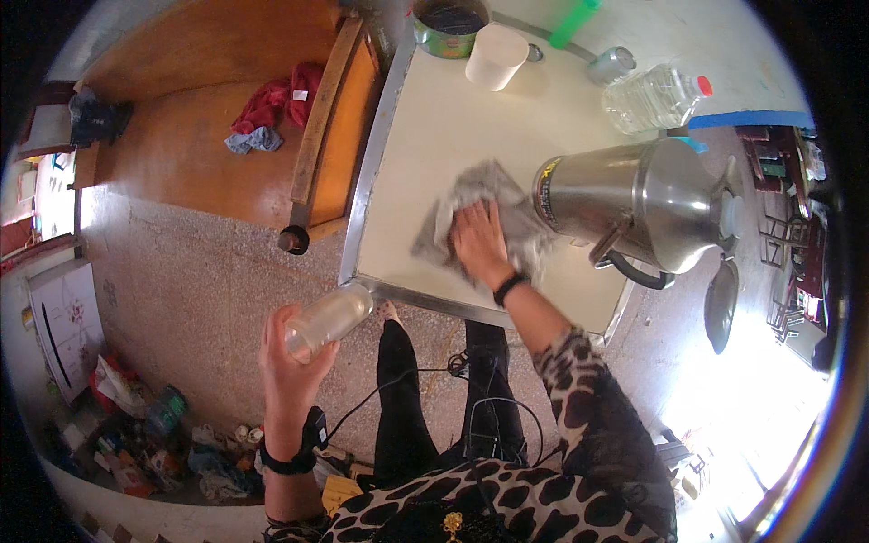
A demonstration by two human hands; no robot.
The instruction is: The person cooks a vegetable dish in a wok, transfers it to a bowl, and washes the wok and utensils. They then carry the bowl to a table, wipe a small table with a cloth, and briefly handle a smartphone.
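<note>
My left hand (299,366) grips a clear drinking glass or cup (333,319), held tilted just off the near left corner of a cream tabletop (434,129) with a metal edge. On that tabletop my right hand (481,241) presses down on a crumpled grey cloth (499,186), its fingers spread over the fabric. The cloth and hand look slightly blurred. Close to the cloth's right side stands a large stainless steel vacuum flask (631,203) with a dark handle.
Along the far edge stand a green pot (445,37), a white paper roll (497,58), a can (613,64) and a clear jug with red cap (652,100). At left is a wooden bench (183,149) holding red cloth (278,98). A cable (380,387) hangs before my legs.
</note>
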